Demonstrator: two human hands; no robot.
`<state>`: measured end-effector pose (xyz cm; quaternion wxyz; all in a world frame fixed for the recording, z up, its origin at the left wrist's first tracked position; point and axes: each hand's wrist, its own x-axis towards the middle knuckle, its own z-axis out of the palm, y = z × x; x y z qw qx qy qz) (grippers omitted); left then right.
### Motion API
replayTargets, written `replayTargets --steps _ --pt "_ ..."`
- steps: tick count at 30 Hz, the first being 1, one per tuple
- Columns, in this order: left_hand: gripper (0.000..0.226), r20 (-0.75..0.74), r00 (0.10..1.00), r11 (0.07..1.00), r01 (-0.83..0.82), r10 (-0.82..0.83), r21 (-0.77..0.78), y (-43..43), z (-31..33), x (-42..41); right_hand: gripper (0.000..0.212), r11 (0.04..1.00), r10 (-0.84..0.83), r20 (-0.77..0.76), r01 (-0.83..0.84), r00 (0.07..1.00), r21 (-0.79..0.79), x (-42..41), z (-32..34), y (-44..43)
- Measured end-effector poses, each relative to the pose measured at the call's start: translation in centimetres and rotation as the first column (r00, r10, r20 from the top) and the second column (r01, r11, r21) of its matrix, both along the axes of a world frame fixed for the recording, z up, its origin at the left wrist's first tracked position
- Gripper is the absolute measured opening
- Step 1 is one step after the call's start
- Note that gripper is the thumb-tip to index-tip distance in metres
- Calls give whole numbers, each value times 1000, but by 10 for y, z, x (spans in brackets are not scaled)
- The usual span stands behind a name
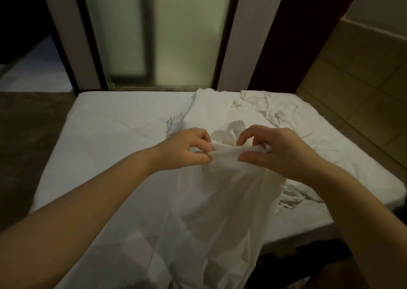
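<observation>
A thin white cloth [220, 200] hangs from both my hands above a white mattress [105, 134]. My left hand [187, 148] pinches the cloth's top edge between thumb and fingers. A short way to the right, my right hand [271, 149] grips the same edge, with bunched fabric in its curled fingers. The cloth drapes down toward me and over the bed's near edge.
More white linen lies crumpled at the bed's far right [271, 105], and a flat folded piece [209, 110] lies in the middle. Frosted glass doors [158, 35] stand behind the bed. A tiled wall [363, 86] runs along the right, brown floor [28, 138] on the left.
</observation>
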<state>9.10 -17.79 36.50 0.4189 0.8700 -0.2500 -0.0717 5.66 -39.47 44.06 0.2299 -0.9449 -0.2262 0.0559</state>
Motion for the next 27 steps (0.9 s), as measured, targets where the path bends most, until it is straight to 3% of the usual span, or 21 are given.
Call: replayTargets --steps 4,8,14,18,21,27 --pt "12 110 985 991 124 -129 54 -21 5 1 8 996 -77 43 79 996 -30 -20 5 -18" --pt "20 183 973 988 152 -143 -32 -39 -7 0 12 985 -116 110 129 987 -115 -33 2 -33" --pt "25 190 971 977 170 -144 -127 -59 -11 4 23 977 62 288 1 956 -214 -53 -17 -49" --pt "23 238 939 957 276 -249 -86 -86 -12 10 36 971 132 440 -26 888 -239 -63 -30 -57" --pt "17 183 925 936 348 -332 -61 -101 -20 12 38 963 145 468 -16 872 -268 -70 -38 -63" --pt "14 127 938 907 345 -323 -241 -116 -22 13 38 958 155 464 -18 872 -286 -76 -55 -70"
